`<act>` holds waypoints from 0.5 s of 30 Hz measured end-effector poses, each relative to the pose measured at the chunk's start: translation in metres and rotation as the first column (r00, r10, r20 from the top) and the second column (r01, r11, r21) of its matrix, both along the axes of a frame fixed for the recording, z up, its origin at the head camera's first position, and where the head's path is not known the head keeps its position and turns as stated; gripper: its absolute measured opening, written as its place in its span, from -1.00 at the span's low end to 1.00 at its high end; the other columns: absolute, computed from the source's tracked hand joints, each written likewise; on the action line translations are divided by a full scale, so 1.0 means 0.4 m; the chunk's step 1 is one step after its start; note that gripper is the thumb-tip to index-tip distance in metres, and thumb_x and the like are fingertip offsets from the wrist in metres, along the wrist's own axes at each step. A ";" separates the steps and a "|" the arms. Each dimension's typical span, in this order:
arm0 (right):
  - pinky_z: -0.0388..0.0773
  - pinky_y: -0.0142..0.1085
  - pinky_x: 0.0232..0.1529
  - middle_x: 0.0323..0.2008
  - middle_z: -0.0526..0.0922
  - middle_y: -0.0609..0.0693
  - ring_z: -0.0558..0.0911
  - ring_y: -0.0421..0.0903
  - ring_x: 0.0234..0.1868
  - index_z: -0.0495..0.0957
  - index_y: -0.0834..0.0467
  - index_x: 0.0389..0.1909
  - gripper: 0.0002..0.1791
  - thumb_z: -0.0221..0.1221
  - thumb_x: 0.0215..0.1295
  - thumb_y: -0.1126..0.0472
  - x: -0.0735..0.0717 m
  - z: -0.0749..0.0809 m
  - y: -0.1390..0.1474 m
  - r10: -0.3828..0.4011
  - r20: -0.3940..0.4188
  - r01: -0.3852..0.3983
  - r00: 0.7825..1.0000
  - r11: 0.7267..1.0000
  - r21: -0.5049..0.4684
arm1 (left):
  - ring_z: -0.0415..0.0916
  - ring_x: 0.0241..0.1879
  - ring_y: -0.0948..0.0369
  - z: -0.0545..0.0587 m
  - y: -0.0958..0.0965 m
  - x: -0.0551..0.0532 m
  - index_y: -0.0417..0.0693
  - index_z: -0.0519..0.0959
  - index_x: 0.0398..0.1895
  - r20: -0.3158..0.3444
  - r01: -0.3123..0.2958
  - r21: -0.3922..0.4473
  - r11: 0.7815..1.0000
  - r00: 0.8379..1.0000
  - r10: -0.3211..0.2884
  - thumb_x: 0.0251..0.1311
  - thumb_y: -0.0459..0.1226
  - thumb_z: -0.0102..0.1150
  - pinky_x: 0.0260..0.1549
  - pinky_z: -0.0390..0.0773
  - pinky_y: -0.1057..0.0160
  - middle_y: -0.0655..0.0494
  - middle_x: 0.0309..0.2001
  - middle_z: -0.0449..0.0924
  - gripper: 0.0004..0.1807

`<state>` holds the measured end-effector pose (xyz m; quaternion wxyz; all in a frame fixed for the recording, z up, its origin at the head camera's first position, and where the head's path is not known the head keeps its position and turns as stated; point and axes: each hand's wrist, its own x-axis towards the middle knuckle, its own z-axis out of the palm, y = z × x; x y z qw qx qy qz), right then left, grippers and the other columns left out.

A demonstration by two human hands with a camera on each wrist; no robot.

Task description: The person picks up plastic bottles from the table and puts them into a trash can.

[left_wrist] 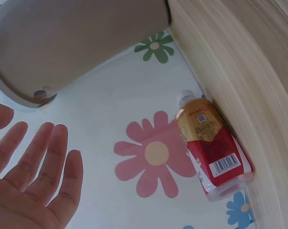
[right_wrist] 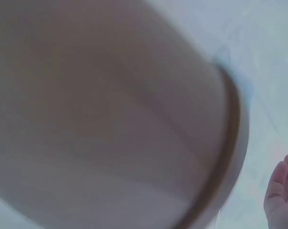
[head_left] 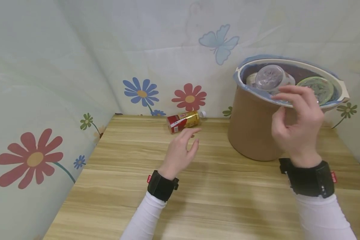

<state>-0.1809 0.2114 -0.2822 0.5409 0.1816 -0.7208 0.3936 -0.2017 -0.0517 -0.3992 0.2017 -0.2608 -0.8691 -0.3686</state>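
A plastic bottle (head_left: 184,121) with a red and gold label and a white cap lies on its side near the back of the table. Just in front of it hovers my left hand (head_left: 180,151), fingers extended and holding nothing. The left wrist view shows the same bottle (left_wrist: 214,148) apart from the fingers (left_wrist: 55,157). My right hand (head_left: 300,123) is raised before the rim of a brown bin (head_left: 255,126), its fingers loosely bent with nothing between them. Inside the bin lie a clear plastic container (head_left: 270,78) and a green-rimmed clear one (head_left: 318,87).
The bin has a pale rim with a blue liner (head_left: 238,80) folded over it and stands at the table's back right. A wood-grain table (head_left: 123,186) spans the front. Behind and to the left hangs a pale curtain (head_left: 156,43) with printed flowers and a butterfly.
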 end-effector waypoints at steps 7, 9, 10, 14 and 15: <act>0.40 -0.57 0.10 -0.09 0.69 0.26 0.55 -0.37 0.02 0.67 0.37 -0.20 -0.67 0.01 0.09 0.58 -0.007 -0.155 -0.068 0.131 0.179 -0.138 0.975 0.990 0.028 | 0.61 0.12 0.07 -0.022 -0.017 -0.021 -0.09 0.51 0.28 -0.002 -0.079 -0.074 0.994 0.997 0.079 0.41 -0.29 0.10 0.08 0.66 0.09 -0.01 0.16 0.62 -0.60; 0.39 -0.60 0.09 -0.07 0.68 0.22 0.53 -0.39 0.01 0.66 0.34 -0.15 -0.65 0.03 0.10 0.62 -0.009 -0.199 -0.081 0.142 0.249 -0.153 0.958 0.988 0.023 | 0.60 0.15 0.06 -0.030 -0.020 -0.026 -0.09 0.51 0.29 -0.007 -0.100 -0.106 0.989 0.995 0.100 0.41 -0.28 0.11 0.11 0.65 0.07 0.00 0.17 0.62 -0.59; 0.39 -0.61 0.09 -0.06 0.68 0.21 0.53 -0.37 0.00 0.66 0.34 -0.14 -0.64 0.04 0.11 0.62 -0.010 -0.219 -0.087 0.147 0.279 -0.158 0.949 0.987 0.016 | 0.61 0.15 0.06 -0.033 -0.021 -0.029 -0.08 0.51 0.29 -0.011 -0.109 -0.122 0.987 0.994 0.108 0.41 -0.27 0.11 0.11 0.65 0.07 0.00 0.17 0.62 -0.59; 0.40 -0.63 0.09 -0.02 0.65 0.23 0.58 -0.13 0.01 0.63 0.35 -0.08 -0.65 0.06 0.15 0.63 -0.009 -0.283 -0.105 0.169 0.396 -0.188 0.902 0.982 0.008 | 0.60 0.15 0.05 -0.048 -0.027 -0.040 -0.07 0.50 0.30 -0.023 -0.137 -0.186 0.973 0.991 0.135 0.41 -0.25 0.11 0.11 0.64 0.05 -0.01 0.17 0.61 -0.58; 0.41 -0.62 0.11 0.00 0.64 0.23 0.59 -0.06 0.03 0.62 0.35 -0.05 -0.64 0.06 0.16 0.62 -0.009 -0.294 -0.109 0.174 0.430 -0.197 0.886 0.980 0.011 | 0.60 0.15 0.05 -0.052 -0.029 -0.042 -0.07 0.50 0.30 -0.024 -0.145 -0.200 0.969 0.989 0.143 0.41 -0.25 0.11 0.12 0.64 0.05 -0.01 0.18 0.61 -0.58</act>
